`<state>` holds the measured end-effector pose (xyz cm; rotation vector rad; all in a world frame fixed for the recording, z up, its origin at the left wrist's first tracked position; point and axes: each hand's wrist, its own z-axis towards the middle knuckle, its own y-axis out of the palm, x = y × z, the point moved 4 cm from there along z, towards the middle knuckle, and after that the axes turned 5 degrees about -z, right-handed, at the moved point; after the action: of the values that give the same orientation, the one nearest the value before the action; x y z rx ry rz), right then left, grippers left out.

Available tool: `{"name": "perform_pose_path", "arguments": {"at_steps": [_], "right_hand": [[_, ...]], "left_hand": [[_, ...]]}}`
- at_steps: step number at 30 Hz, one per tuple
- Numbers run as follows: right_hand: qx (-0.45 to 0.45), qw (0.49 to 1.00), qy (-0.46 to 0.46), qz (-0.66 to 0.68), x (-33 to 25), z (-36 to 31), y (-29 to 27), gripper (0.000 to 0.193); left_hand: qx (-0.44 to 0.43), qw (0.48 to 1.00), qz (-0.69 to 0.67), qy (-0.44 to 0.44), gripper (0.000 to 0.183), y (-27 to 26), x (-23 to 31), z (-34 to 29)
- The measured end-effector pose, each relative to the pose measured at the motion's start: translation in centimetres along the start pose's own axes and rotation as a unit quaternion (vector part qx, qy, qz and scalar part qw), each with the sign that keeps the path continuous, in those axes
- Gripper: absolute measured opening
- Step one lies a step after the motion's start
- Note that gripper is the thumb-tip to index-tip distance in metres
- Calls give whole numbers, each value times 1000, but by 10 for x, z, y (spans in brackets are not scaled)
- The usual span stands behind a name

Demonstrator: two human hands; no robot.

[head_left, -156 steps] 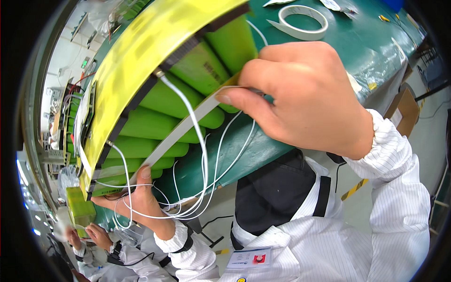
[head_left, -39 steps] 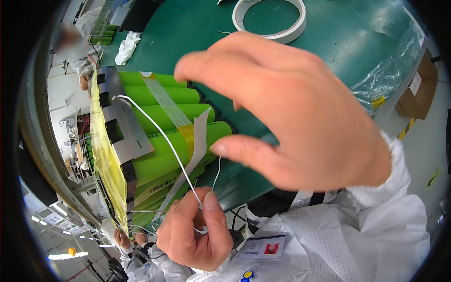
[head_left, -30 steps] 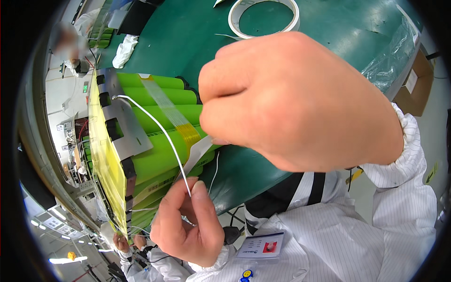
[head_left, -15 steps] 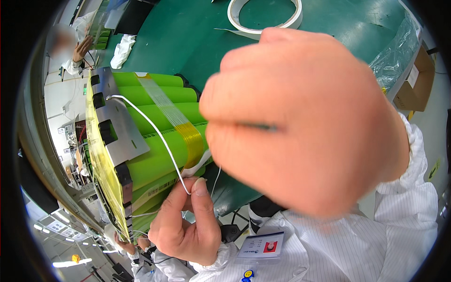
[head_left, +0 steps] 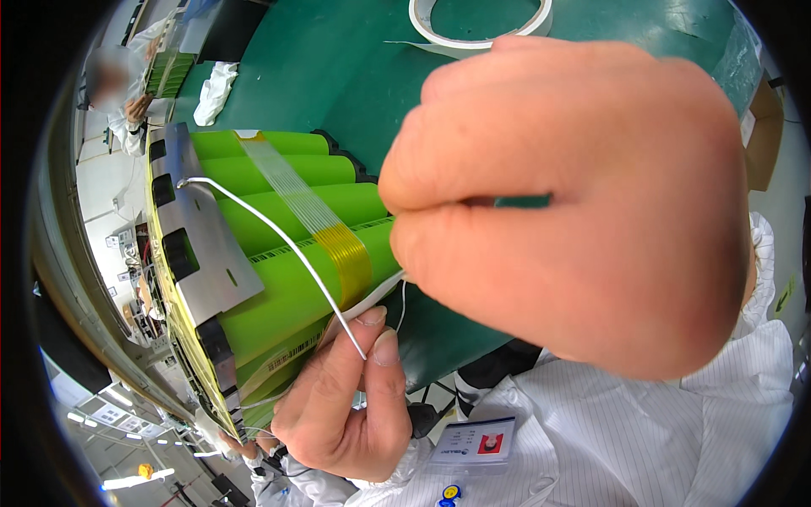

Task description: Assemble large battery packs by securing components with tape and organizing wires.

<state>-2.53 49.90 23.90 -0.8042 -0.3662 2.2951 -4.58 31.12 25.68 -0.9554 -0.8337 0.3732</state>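
A pack of green cylindrical battery cells (head_left: 296,279) has a metal plate (head_left: 211,253) along its left end. From that plate a thin white wire (head_left: 279,232) runs down to my left hand (head_left: 346,406), whose thumb and forefinger pinch its lower end. Clear and amber tape (head_left: 342,262) crosses the cells. Beside my left fingertips, a white strip (head_left: 376,293) leads up and disappears at my right hand (head_left: 574,211). This hand is large and close to the view, fingers closed; what they hold is hidden. Another thin white lead (head_left: 402,308) loops below it.
A white tape roll (head_left: 481,42) lies on the green table (head_left: 338,76) at the far side. A white cloth-like item (head_left: 216,93) is at the left, near another person's hand (head_left: 138,107). Clear plastic film (head_left: 739,63) and a cardboard box (head_left: 764,144) are at right.
My right hand has shifted right and slightly up in the view. My left hand has moved slightly right with the wire, and more of the white strip shows between the hands.
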Motion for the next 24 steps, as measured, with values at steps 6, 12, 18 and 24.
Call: {"name": "perform_pose_path", "arguments": {"at_steps": [6, 12, 18, 24], "right_hand": [[-29, 999, 11, 31, 23, 1, 17, 14], [-62, 997, 34, 40, 30, 2, 20, 14], [-85, 994, 55, 52, 35, 20, 31, 13], [-107, 989, 71, 68, 42, 10, 26, 13]], "left_hand": [[55, 997, -23, -51, 26, -3, -8, -5], [59, 995, -38, -64, 25, 2, -7, -5], [76, 991, -74, -77, 22, 9, 1, -1], [79, 989, -103, -73, 22, 19, 3, 2]]}}
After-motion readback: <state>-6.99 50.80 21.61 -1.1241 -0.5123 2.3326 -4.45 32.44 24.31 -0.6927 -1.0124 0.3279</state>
